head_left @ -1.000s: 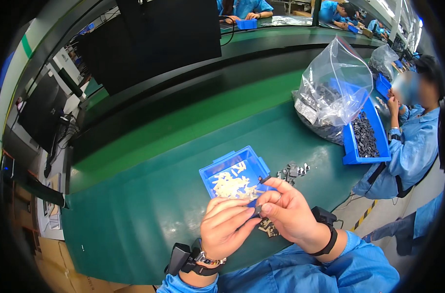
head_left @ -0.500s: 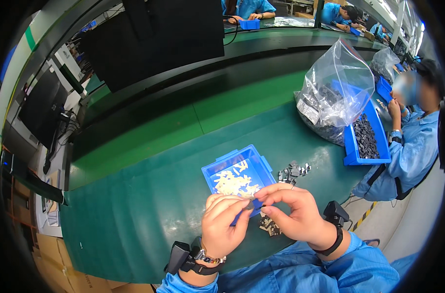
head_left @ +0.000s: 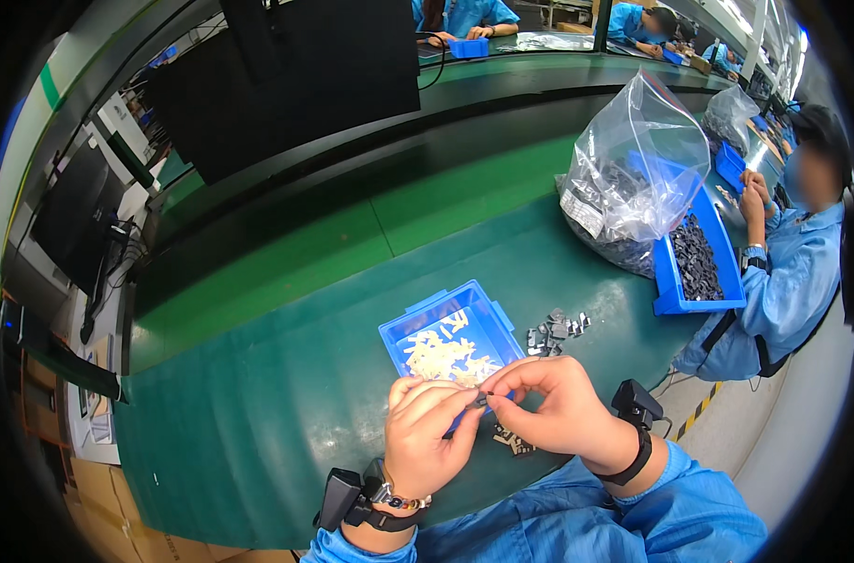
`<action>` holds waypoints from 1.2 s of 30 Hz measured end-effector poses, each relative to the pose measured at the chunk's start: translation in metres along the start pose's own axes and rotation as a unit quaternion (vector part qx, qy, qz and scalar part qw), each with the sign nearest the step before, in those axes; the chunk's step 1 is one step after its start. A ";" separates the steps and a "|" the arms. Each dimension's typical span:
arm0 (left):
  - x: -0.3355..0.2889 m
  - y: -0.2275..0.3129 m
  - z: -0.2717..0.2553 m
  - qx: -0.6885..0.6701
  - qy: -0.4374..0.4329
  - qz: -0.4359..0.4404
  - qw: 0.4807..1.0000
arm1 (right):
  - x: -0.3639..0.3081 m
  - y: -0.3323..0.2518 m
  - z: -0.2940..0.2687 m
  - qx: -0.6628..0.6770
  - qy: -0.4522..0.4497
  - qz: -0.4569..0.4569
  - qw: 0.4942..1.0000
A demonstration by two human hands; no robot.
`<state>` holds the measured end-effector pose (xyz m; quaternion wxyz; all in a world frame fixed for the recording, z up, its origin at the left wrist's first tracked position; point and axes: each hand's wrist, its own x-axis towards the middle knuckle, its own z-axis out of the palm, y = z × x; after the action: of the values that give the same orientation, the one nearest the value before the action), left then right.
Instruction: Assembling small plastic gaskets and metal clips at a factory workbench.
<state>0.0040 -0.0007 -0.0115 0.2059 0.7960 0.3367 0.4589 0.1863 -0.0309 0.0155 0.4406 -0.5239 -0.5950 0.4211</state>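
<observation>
My left hand (head_left: 427,427) pinches a small dark grey part (head_left: 480,401) between thumb and fingertips. From the right, my right hand (head_left: 560,408) meets it with thumb and forefinger closed on a tiny black piece, mostly hidden by the fingertips. Both hands are above the near edge of a shallow blue tray (head_left: 433,302), which holds many small cream-coloured pieces (head_left: 441,357). Just right of the tray lies a loose pile of grey and black parts (head_left: 556,330). Partly covered by my right hand, black and cream pieces (head_left: 513,441) lie on the green mat.
A large clear plastic bag (head_left: 624,188) of dark parts leans against a blue bin (head_left: 669,302) of black parts at the right. Beyond it sits a co-worker (head_left: 793,272) in blue. A black monitor (head_left: 286,89) stands at the back; another screen (head_left: 75,225) is far left.
My right thumb and forefinger have drawn together and come closer to the part in my left hand. The left hand stays nearly in place. The co-worker's hands have shifted slightly.
</observation>
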 end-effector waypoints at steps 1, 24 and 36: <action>0.000 0.000 0.000 0.000 0.000 0.000 1.000 | 0.000 0.000 0.000 -0.010 0.000 -0.006 1.000; 0.001 0.000 0.000 -0.003 -0.025 -0.012 1.000 | 0.002 -0.004 -0.004 -0.046 -0.012 -0.012 0.999; -0.008 -0.005 0.004 -0.038 -0.040 0.009 0.998 | 0.003 0.012 -0.012 0.107 -0.013 0.042 0.993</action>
<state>0.0028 -0.0033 -0.0210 0.2451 0.8081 0.3033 0.4414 0.2008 -0.0264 0.0070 0.4686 -0.4929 -0.5299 0.5066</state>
